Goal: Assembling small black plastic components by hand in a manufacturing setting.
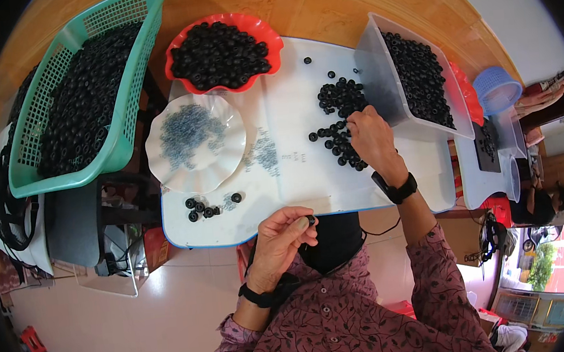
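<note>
Just off the table's front edge, my left hand [282, 237] is closed, pinching a small round black piece [311, 220] between thumb and fingers. Out over the table's right part, my right hand [371, 136] reaches into a loose pile of small black round pieces [340, 97]. Its fingers are curled together at the pile, and the tips are hidden, so what they grip does not show. Several more black pieces [193, 216] lie near the front left of the white table [297, 195], beside some small clear bits [229, 202].
A white wavy-edged plate [162, 173] holds many clear bits, with more [264, 152] scattered beside it. Behind it stands a red bowl [272, 37] of black pieces. A green basket [118, 140] at left and a clear plastic bin [386, 80] at right are full of black pieces.
</note>
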`<state>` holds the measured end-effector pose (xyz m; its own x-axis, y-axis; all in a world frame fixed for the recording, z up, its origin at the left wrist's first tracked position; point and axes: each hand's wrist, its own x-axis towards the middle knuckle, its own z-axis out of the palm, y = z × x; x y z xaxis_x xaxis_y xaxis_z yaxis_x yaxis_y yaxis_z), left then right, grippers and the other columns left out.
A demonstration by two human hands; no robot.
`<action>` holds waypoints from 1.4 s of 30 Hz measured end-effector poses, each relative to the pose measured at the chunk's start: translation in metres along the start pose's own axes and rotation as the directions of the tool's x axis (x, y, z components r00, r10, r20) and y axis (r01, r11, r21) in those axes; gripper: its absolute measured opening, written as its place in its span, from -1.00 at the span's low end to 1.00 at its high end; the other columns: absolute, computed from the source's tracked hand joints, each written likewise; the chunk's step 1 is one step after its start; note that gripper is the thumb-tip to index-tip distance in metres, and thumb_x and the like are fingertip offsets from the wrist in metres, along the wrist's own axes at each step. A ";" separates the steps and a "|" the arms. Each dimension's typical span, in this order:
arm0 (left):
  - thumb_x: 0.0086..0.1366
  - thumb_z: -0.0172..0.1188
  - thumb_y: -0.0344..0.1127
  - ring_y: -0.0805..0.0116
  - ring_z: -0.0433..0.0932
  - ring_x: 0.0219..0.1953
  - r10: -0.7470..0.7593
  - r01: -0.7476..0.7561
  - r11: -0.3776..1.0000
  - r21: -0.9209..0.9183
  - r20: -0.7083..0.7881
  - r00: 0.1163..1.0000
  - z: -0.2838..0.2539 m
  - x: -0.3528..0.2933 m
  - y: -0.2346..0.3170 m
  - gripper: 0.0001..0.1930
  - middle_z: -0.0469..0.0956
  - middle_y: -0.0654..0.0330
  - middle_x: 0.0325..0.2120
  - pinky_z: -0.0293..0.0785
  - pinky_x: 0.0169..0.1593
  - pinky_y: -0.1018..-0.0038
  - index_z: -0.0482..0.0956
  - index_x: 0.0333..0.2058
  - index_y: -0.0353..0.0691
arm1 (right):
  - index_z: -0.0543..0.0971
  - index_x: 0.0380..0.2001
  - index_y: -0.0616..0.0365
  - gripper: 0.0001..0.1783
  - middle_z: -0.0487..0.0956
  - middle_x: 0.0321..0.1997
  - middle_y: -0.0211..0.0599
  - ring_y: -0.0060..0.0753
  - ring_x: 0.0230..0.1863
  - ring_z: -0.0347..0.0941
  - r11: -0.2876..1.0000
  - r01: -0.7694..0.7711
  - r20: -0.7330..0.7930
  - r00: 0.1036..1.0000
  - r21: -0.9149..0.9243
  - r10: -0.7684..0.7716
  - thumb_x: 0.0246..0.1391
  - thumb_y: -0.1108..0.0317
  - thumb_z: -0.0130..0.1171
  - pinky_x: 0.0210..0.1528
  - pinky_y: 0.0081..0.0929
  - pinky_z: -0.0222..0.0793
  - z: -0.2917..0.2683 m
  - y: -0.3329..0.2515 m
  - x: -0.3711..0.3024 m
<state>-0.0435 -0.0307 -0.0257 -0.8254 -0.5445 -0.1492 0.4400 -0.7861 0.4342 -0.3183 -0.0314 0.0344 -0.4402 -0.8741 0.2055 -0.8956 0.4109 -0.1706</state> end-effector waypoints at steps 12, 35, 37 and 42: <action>0.35 0.07 -0.50 0.44 0.61 -0.35 -0.008 0.007 1.000 -0.009 -0.019 1.000 0.002 -0.001 0.002 -0.81 0.60 0.02 -0.29 0.64 -0.28 0.54 0.52 -0.10 -0.43 | 0.65 -0.41 0.15 -0.88 0.53 -0.25 0.01 0.08 -0.24 0.53 0.991 -0.067 0.107 0.991 -0.119 0.080 -0.03 0.42 0.18 -0.18 -0.15 0.47 0.003 -0.005 0.020; 0.35 0.10 -0.45 0.46 0.55 -0.35 0.014 -0.014 1.000 0.000 -0.106 0.994 0.015 0.001 0.003 -0.78 0.58 0.06 -0.28 0.55 -0.30 0.59 0.53 -0.07 -0.40 | 0.55 -0.07 0.35 -0.75 0.62 -0.20 -0.16 -0.46 -0.28 0.54 -0.048 -0.426 0.428 0.902 0.904 0.052 0.17 0.55 0.10 -0.24 -0.58 0.44 -0.035 -0.049 -0.097; 0.35 0.10 -0.44 0.47 0.53 -0.35 0.030 -0.032 0.999 -0.014 -0.103 0.994 0.016 0.001 0.003 -0.77 0.57 0.07 -0.29 0.53 -0.30 0.61 0.53 -0.06 -0.41 | 0.55 -0.09 0.34 -0.76 0.62 -0.19 -0.15 -0.47 -0.28 0.54 -0.121 -0.421 0.424 0.906 0.899 0.004 0.18 0.56 0.10 -0.24 -0.60 0.43 -0.033 -0.053 -0.103; 0.35 0.10 -0.44 0.46 0.54 -0.35 0.039 -0.043 0.998 -0.046 -0.082 0.996 0.022 0.000 0.003 -0.77 0.57 0.06 -0.28 0.55 -0.29 0.60 0.53 -0.06 -0.41 | 0.57 -0.12 0.33 -0.78 0.61 -0.23 -0.27 -0.55 -0.29 0.51 -0.155 -0.400 0.403 0.915 0.903 -0.011 0.15 0.53 0.17 -0.23 -0.65 0.42 -0.028 -0.062 -0.114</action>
<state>-0.0499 -0.0263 -0.0051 -0.7756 -0.5972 -0.2044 0.4912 -0.7744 0.3988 -0.2147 0.0497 0.0488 -0.3664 -0.9090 -0.1988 0.3732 0.0521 -0.9263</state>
